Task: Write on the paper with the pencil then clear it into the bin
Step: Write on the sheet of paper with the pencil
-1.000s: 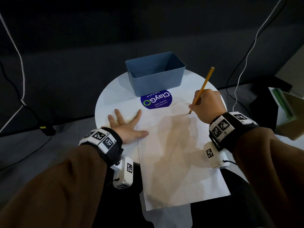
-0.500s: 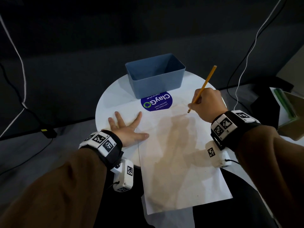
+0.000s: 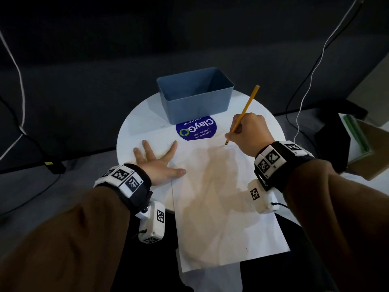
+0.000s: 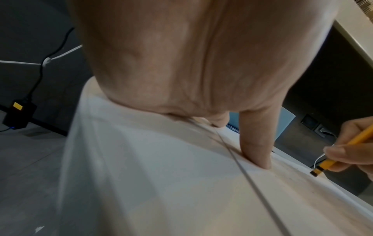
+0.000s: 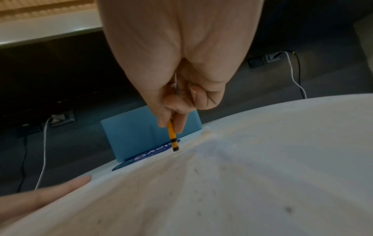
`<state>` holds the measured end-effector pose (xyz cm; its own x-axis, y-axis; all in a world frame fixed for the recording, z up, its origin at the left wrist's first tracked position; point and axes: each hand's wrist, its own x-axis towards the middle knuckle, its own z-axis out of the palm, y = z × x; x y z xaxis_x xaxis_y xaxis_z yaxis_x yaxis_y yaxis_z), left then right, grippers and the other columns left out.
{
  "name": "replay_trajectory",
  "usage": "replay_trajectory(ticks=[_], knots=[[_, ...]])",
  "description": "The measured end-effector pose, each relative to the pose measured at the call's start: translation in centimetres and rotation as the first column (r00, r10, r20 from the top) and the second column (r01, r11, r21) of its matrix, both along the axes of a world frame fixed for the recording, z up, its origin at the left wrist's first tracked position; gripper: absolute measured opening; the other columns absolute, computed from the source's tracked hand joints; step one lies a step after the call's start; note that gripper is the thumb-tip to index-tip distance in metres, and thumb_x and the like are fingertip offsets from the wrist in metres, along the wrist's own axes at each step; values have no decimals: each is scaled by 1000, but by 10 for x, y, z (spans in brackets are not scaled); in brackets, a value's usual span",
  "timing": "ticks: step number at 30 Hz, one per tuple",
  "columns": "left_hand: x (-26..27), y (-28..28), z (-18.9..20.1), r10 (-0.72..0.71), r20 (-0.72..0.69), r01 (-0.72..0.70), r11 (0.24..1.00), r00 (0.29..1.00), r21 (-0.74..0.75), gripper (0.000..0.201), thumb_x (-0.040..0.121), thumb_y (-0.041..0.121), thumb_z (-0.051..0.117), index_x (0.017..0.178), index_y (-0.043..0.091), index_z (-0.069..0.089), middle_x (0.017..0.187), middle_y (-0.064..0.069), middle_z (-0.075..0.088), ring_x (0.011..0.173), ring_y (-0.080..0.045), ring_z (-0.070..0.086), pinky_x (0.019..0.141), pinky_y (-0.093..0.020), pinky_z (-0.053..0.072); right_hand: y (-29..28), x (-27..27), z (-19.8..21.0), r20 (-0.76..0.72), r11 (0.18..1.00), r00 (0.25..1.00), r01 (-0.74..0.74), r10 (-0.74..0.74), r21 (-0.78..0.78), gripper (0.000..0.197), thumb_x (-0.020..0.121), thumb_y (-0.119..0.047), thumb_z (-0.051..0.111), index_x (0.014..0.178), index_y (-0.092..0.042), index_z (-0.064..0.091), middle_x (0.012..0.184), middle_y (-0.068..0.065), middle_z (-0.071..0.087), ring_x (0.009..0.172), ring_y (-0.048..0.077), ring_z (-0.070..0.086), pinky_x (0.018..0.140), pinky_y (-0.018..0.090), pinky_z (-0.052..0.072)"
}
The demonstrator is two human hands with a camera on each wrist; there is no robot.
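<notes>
One yellow pencil [image 3: 244, 114] pinched by right hand [image 3: 250, 131], left hand [image 3: 156, 161] splayed flat on white paper [image 3: 221, 207].

Left hand [image 4: 201, 63] lies flat on the white table [image 4: 141, 159], thumb pressing the paper [image 4: 302, 199] edge. Over on the right, right hand [image 4: 351, 143] pinches a yellow pencil [image 4: 331, 162], dark end at the sheet.

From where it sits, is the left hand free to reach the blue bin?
Probably yes. The left hand lies flat on the paper's edge, holding nothing, and only bare table lies between it and the bin.
</notes>
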<state>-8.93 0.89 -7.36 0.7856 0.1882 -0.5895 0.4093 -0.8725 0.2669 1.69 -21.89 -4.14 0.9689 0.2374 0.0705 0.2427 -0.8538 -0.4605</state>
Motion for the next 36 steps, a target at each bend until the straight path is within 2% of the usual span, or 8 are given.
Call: replay_trajectory(ticks=[6,12,14,18,23,28,32,36], knots=[[-1,0,-1,-4,4,4,1000,1000,4,88,86,77,47,146,61,-16,154,-18,-40,142,-48,-31,113,-66,-7,-17,6,-3,5,992,992,122,-122,-13,18,89,-16,75,79,-14,60,83,7,63,64,11,55,51,17,34],[0,1,0,-4,-2,4,1000,1000,0,88,86,77,47,146,61,-16,154,-18,-40,142,-48,-32,114,-66,-6,-1,0,-5,0,999,1000,28,-28,23,21,89,-20,76,77,-16,60,76,3,61,69,10,54,56,17,36],[-1,1,-1,-7,0,7,1000,1000,3,88,86,77,46,146,62,-17,154,-18,-41,142,-47,-32,113,-67,-6,-3,0,-7,-8,998,999,41,-41,38,24,89,-19,77,74,-18,59,79,5,64,73,13,57,57,17,37],[-1,2,-2,-7,1,7,1000,1000,-4,88,86,77,47,146,62,-16,154,-18,-40,142,-47,-32,113,-67,-6,-22,1,-2,-4,994,995,105,-105,14,21,89,-18,77,76,-15,60,78,6,64,66,11,57,59,23,46],[0,1,-2,-11,1,11,1000,1000,1,88,86,78,46,145,62,-17,154,-18,-41,142,-46,-33,113,-69,-6,-7,-3,2,17,994,996,84,-85,76,23,89,-19,77,74,-18,59,81,6,64,71,12,58,58,19,39],[-1,2,-3,-8,5,8,1000,1000,-3,88,85,78,46,145,63,-17,154,-17,-40,142,-46,-33,112,-70,-6,2,-9,-5,3,999,1000,20,-20,33,17,89,-20,77,81,-13,64,80,6,64,76,20,61,71,32,54],[-1,2,-3,-10,0,10,1000,1000,10,87,86,78,45,145,62,-17,154,-18,-40,142,-47,-32,112,-68,-6,-15,-3,-1,17,996,996,88,-88,-4,19,90,-19,76,79,-14,61,80,5,62,68,15,57,62,26,44],[0,1,-2,-13,-3,13,1000,1000,12,87,86,78,45,146,61,-17,154,-19,-39,142,-47,-31,113,-67,-5,-8,-7,0,14,997,998,63,-64,52,19,89,-20,77,78,-15,62,76,4,63,67,13,58,57,21,41]])
